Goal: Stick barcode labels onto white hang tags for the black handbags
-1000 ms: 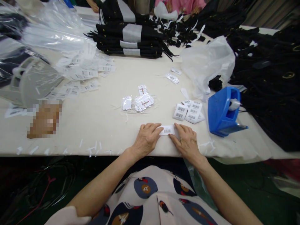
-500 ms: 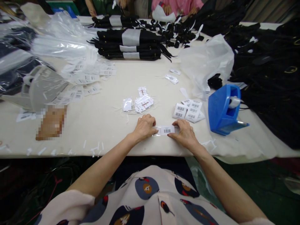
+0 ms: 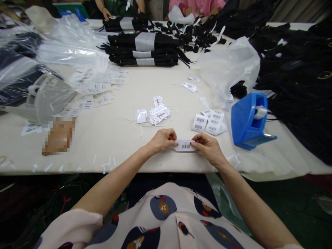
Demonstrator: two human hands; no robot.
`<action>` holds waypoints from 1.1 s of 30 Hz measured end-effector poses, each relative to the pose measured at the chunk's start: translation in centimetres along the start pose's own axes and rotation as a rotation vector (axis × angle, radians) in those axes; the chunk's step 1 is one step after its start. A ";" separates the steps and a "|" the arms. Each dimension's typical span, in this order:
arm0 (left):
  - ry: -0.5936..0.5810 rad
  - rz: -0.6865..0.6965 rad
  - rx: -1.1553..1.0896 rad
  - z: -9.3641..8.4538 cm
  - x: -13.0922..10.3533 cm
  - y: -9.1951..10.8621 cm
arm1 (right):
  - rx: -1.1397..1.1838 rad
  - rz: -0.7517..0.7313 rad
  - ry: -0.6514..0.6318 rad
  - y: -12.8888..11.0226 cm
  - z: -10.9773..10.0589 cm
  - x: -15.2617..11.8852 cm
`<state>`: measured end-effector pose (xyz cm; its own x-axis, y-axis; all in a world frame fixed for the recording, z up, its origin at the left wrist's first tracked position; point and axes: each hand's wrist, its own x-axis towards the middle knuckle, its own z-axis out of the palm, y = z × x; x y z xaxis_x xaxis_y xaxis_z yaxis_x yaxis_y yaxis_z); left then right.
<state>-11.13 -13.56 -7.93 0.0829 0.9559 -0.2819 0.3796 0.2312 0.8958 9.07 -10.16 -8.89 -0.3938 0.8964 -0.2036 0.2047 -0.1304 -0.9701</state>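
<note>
One barcode tag (image 3: 185, 145) is pinched at both ends, just above the near edge of the tabletop (image 3: 116, 138). Its left end is gripped by the fingertips of the left hand (image 3: 163, 139), its right end by those of the right hand (image 3: 207, 146); both hands are closed on it. A barcode is printed on the tag, with small text above; none of it can be read.

A loose stack of barcode tags (image 3: 209, 123) lies just beyond the right hand, each bearing bars and digits too small to be made out. A blue tape dispenser (image 3: 249, 121) stands to the right of that stack, with a roll seated in its top. Small clear packets (image 3: 154, 112) with a red-and-green mark are scattered beyond the hands, near mid-table. More labels (image 3: 95, 90) are spread at the left, beside clear plastic bags (image 3: 64, 48). A white plastic bag (image 3: 230, 69) is slumped behind the dispenser. Black bundles banded in grey (image 3: 144, 48) are stacked at the far side, and black goods (image 3: 298, 79) are heaped at the right. Short white strips (image 3: 106, 162) are strewn along the near edge. Other people's hands (image 3: 106, 14) are seen at the far end.
</note>
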 end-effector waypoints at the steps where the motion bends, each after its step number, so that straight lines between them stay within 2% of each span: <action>1: -0.011 -0.006 -0.041 0.1 0.0 0.1 | 0.023 0.003 0.001 -0.1 0.1 0.0; 8: -0.065 0.004 -0.178 0.7 0.3 1.0 | 0.053 -0.015 0.022 -0.7 1.1 -0.2; 13: 0.012 -0.093 -0.217 0.7 0.2 1.1 | -0.125 -0.094 0.116 -0.5 1.1 -1.3; 19: 0.008 -0.090 -0.276 1.2 0.2 1.0 | -0.201 -0.102 0.026 -0.4 1.4 -2.0; 22: -0.013 -0.086 -0.303 1.5 0.4 1.2 | -0.119 -0.056 0.045 -0.4 1.5 -1.6; 25: -0.006 -0.033 -0.300 1.7 0.4 1.8 | 0.017 0.014 -0.022 -0.5 1.8 -1.2; 28: -0.029 -0.004 -0.234 1.3 0.0 2.0 | 0.091 0.070 -0.024 -1.0 1.6 -1.0; 31: -0.086 -0.103 -0.245 0.0 -0.3 1.5 | 0.126 0.082 0.021 -2.0 0.7 0.0; 33: 0.015 -0.123 -0.282 -1.1 -0.3 0.9 | 0.152 0.075 0.057 -3.1 -0.1 1.8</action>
<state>-11.87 -13.40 -6.71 0.0382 0.9195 -0.3911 0.1149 0.3848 0.9158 7.81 -8.14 -6.25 -0.3304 0.9036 -0.2728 0.0921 -0.2567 -0.9621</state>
